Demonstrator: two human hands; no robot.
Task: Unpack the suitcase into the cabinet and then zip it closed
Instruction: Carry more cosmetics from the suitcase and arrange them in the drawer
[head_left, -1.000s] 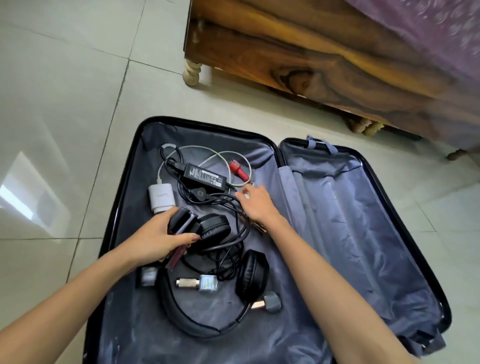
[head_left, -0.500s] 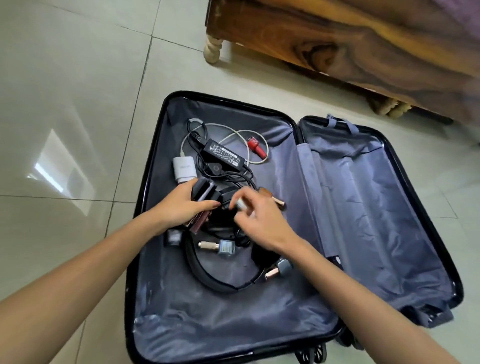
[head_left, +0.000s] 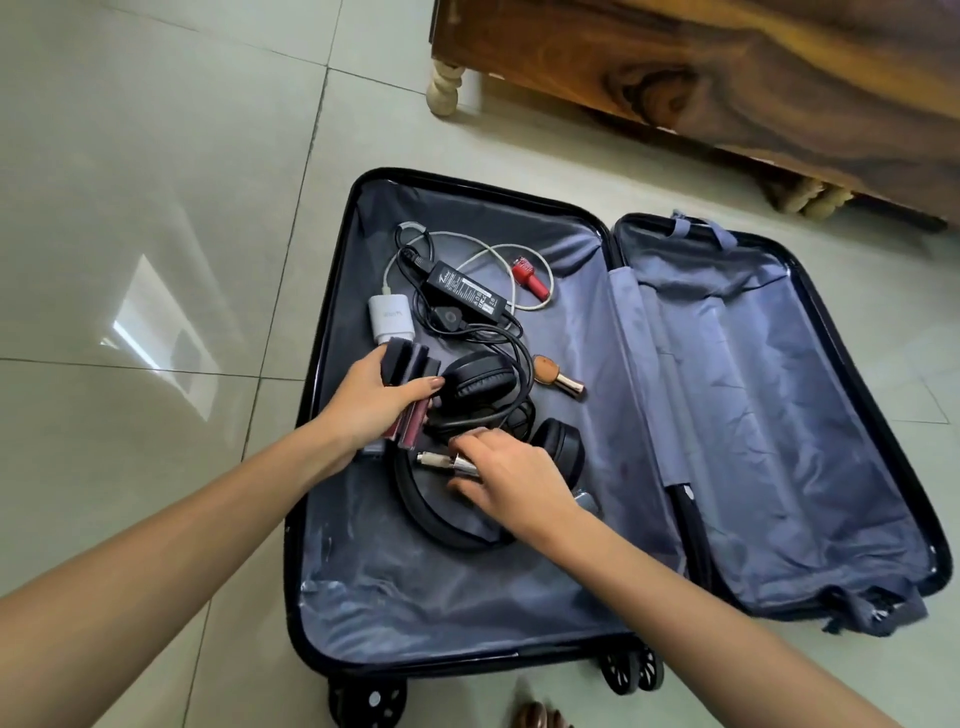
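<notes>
The suitcase lies open flat on the tiled floor, wheels nearest me. By its left rim sits a white charger with a faint grey word I cannot read. Just below it the left hand grips a bunch of dark-capped tubes. The black adapter carries a white label, its print too small. Beside the headphones, the right hand seems to pinch a small silver tube. The suitcase's right half shows creased grey lining.
</notes>
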